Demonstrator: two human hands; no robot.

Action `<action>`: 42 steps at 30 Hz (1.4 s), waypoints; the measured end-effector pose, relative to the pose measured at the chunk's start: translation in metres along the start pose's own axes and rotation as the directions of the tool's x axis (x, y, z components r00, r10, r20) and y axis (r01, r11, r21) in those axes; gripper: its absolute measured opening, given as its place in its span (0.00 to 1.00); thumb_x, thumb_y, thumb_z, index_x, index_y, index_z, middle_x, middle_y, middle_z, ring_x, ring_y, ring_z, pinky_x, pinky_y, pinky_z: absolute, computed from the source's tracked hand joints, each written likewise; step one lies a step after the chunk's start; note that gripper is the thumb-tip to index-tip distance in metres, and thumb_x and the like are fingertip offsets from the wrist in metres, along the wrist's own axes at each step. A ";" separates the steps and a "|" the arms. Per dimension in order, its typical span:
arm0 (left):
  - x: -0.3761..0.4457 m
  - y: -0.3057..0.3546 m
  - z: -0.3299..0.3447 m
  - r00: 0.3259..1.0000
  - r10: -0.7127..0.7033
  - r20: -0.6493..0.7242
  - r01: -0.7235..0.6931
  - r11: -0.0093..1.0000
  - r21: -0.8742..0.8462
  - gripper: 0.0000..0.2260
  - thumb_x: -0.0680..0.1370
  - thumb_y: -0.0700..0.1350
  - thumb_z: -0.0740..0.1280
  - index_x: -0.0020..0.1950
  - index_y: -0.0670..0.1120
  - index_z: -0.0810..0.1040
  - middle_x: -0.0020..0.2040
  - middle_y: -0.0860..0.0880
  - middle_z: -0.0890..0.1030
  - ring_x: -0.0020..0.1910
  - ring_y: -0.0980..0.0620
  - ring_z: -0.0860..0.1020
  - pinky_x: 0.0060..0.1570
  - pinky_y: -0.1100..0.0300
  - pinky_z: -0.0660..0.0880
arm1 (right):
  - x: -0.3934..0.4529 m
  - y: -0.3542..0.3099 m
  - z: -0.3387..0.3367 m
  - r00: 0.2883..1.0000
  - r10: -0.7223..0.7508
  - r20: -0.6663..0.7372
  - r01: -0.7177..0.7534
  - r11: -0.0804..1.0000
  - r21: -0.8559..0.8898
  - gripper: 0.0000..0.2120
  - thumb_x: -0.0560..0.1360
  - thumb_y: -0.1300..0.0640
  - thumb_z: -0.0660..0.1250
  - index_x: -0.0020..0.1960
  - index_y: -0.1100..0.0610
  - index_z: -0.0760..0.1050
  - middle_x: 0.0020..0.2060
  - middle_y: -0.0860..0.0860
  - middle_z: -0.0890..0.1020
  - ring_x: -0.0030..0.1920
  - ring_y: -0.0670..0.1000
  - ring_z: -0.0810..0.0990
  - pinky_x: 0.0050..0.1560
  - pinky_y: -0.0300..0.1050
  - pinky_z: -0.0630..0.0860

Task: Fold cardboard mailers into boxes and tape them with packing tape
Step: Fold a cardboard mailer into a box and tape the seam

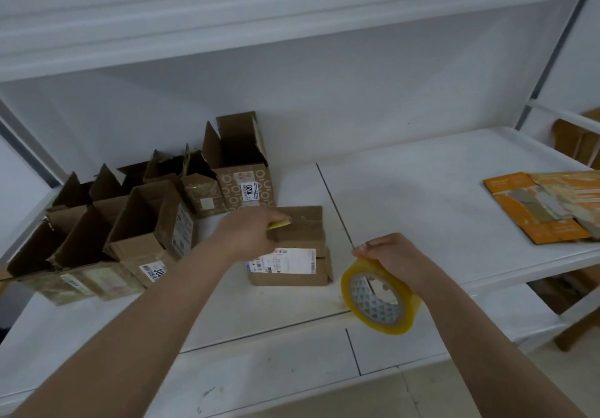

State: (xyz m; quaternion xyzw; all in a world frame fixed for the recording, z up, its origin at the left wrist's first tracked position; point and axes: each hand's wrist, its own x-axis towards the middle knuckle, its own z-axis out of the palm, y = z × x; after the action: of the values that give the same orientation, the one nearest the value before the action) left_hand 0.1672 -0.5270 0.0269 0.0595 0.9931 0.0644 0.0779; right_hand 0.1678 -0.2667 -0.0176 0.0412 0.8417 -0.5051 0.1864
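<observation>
On the white shelf [422, 197], centre: one closed cardboard box [300, 242] with shipping label. Left hand [250, 234] rests on its top, fingers pinching a small yellow item [280, 224]. Right hand [394, 257], just right of box, fingers curled gripping tape roll [380, 300]. Left: open boxes [136, 219]. Far right: flattened orange mailers [545, 205].

A white surface [438, 190] of joined panels runs beneath a white overhead shelf [227, 11] and a pale wall [357, 93] — dark seams cross the panels. At the far right, a brown wooden piece [574, 326] shows below the edge — partly hidden.
</observation>
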 end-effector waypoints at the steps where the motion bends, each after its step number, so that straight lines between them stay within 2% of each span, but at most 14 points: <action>1: -0.003 -0.004 -0.004 1.000 0.006 -0.006 -0.006 0.998 -0.063 0.23 0.75 0.45 0.67 0.69 0.58 0.72 0.62 0.51 0.78 0.57 0.51 0.76 0.51 0.58 0.72 | 0.000 -0.001 -0.001 1.000 -0.005 -0.001 0.005 1.000 0.001 0.08 0.75 0.50 0.69 0.43 0.50 0.85 0.32 0.54 0.85 0.24 0.49 0.79 0.27 0.39 0.74; 4: -0.009 0.012 0.001 0.987 -0.030 -0.160 -0.014 0.964 -0.267 0.11 0.76 0.54 0.67 0.56 0.53 0.79 0.47 0.52 0.81 0.47 0.52 0.79 0.42 0.60 0.73 | 0.000 -0.003 0.000 1.000 -0.002 -0.002 0.002 1.000 0.009 0.07 0.76 0.50 0.68 0.45 0.49 0.85 0.36 0.56 0.85 0.28 0.52 0.81 0.27 0.39 0.74; 8: 0.000 0.061 0.033 0.932 -0.133 -0.338 0.087 0.985 -0.147 0.25 0.71 0.73 0.58 0.48 0.52 0.72 0.38 0.55 0.77 0.38 0.53 0.78 0.30 0.60 0.70 | -0.001 -0.005 0.001 1.000 0.002 0.015 -0.002 1.000 0.010 0.08 0.76 0.50 0.69 0.45 0.51 0.85 0.36 0.56 0.85 0.27 0.50 0.80 0.26 0.39 0.74; 13: 0.002 0.075 0.055 0.927 -0.189 -0.324 0.193 0.981 -0.021 0.22 0.77 0.60 0.60 0.64 0.47 0.71 0.40 0.53 0.75 0.42 0.48 0.79 0.29 0.60 0.63 | -0.005 -0.004 -0.002 1.000 0.003 0.028 -0.005 0.999 0.051 0.06 0.74 0.51 0.72 0.43 0.52 0.85 0.36 0.57 0.85 0.26 0.51 0.80 0.25 0.40 0.74; 17: -0.015 0.036 0.047 0.971 -0.087 -0.221 0.074 0.995 -0.065 0.26 0.76 0.54 0.63 0.74 0.61 0.63 0.64 0.52 0.78 0.60 0.49 0.77 0.44 0.60 0.68 | -0.009 -0.007 -0.004 0.998 -0.007 0.062 0.005 1.000 0.026 0.06 0.74 0.50 0.71 0.42 0.49 0.86 0.38 0.56 0.86 0.32 0.55 0.82 0.27 0.41 0.76; 19: -0.025 0.017 0.037 0.980 -0.073 -0.186 0.057 0.994 -0.088 0.26 0.76 0.53 0.65 0.73 0.66 0.63 0.67 0.55 0.75 0.62 0.51 0.75 0.49 0.60 0.70 | -0.011 -0.012 -0.002 0.996 -0.022 0.083 0.020 1.000 0.018 0.06 0.73 0.50 0.71 0.43 0.49 0.86 0.39 0.56 0.86 0.35 0.56 0.83 0.28 0.42 0.76; 24: -0.033 0.000 0.022 0.985 -0.096 -0.144 0.050 0.954 -0.294 0.15 0.79 0.56 0.62 0.66 0.61 0.76 0.57 0.55 0.80 0.54 0.53 0.77 0.52 0.55 0.75 | -0.014 -0.030 0.009 0.989 -0.068 0.133 0.072 0.997 -0.021 0.07 0.76 0.50 0.69 0.46 0.48 0.86 0.44 0.54 0.85 0.40 0.58 0.84 0.30 0.42 0.77; 26: -0.037 0.002 0.022 0.978 -0.109 -0.176 0.041 0.935 -0.351 0.14 0.81 0.58 0.58 0.60 0.57 0.80 0.47 0.55 0.82 0.49 0.53 0.79 0.49 0.56 0.75 | -0.017 -0.035 0.011 0.986 -0.078 0.150 0.085 0.996 -0.042 0.07 0.76 0.50 0.69 0.45 0.47 0.86 0.45 0.53 0.85 0.40 0.56 0.84 0.29 0.41 0.76; 28: -0.040 0.004 0.026 0.960 -0.144 -0.240 0.031 0.907 -0.420 0.15 0.82 0.55 0.57 0.56 0.53 0.81 0.38 0.55 0.80 0.42 0.54 0.78 0.45 0.58 0.74 | -0.019 -0.037 0.011 0.984 -0.082 0.158 0.090 0.995 -0.046 0.07 0.76 0.50 0.68 0.45 0.47 0.86 0.45 0.53 0.85 0.39 0.55 0.84 0.29 0.40 0.76; 31: -0.044 0.001 0.028 0.900 -0.224 -0.374 0.017 0.875 -0.484 0.12 0.82 0.52 0.58 0.49 0.53 0.81 0.36 0.58 0.77 0.36 0.59 0.75 0.37 0.65 0.68 | -0.022 -0.038 0.010 0.982 -0.084 0.167 0.096 0.993 -0.066 0.08 0.77 0.50 0.67 0.46 0.47 0.85 0.46 0.52 0.85 0.41 0.56 0.84 0.29 0.40 0.76; 34: -0.045 0.009 0.027 0.901 -0.231 -0.367 -0.040 0.798 -0.601 0.12 0.80 0.53 0.63 0.45 0.50 0.82 0.33 0.56 0.78 0.34 0.59 0.76 0.35 0.69 0.67 | -0.025 -0.039 0.011 0.981 -0.091 0.171 0.104 0.992 -0.070 0.08 0.78 0.50 0.67 0.48 0.47 0.85 0.46 0.52 0.85 0.42 0.55 0.83 0.30 0.40 0.76; 37: -0.045 0.029 0.026 0.924 -0.243 -0.296 -0.070 0.653 -0.754 0.16 0.75 0.63 0.65 0.40 0.51 0.82 0.34 0.55 0.83 0.36 0.62 0.80 0.38 0.68 0.72 | -0.027 -0.041 0.013 0.978 -0.097 0.182 0.108 0.993 -0.054 0.08 0.77 0.49 0.68 0.50 0.47 0.85 0.47 0.52 0.84 0.43 0.56 0.84 0.32 0.43 0.79; 40: -0.043 0.047 0.029 0.958 -0.200 -0.207 -0.026 0.656 -0.754 0.34 0.65 0.75 0.57 0.38 0.46 0.83 0.34 0.51 0.83 0.34 0.59 0.79 0.38 0.62 0.74 | -0.028 -0.041 0.015 0.975 -0.110 0.192 0.119 0.992 -0.033 0.09 0.75 0.47 0.69 0.53 0.47 0.84 0.46 0.51 0.85 0.44 0.54 0.84 0.40 0.48 0.83; 42: -0.042 0.054 0.031 0.970 -0.189 -0.150 0.002 0.630 -0.777 0.36 0.63 0.77 0.54 0.37 0.47 0.83 0.32 0.55 0.83 0.33 0.62 0.80 0.36 0.64 0.72 | -0.029 -0.041 0.016 0.973 -0.126 0.194 0.131 0.991 -0.016 0.08 0.75 0.47 0.68 0.51 0.46 0.84 0.43 0.51 0.86 0.42 0.52 0.85 0.44 0.49 0.83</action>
State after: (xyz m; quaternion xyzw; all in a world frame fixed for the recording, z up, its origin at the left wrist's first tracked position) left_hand 0.2192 -0.4755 0.0103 -0.0401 0.8742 0.4839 -0.0100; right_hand 0.1887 -0.2971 0.0196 -0.0651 0.8279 -0.5054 0.2345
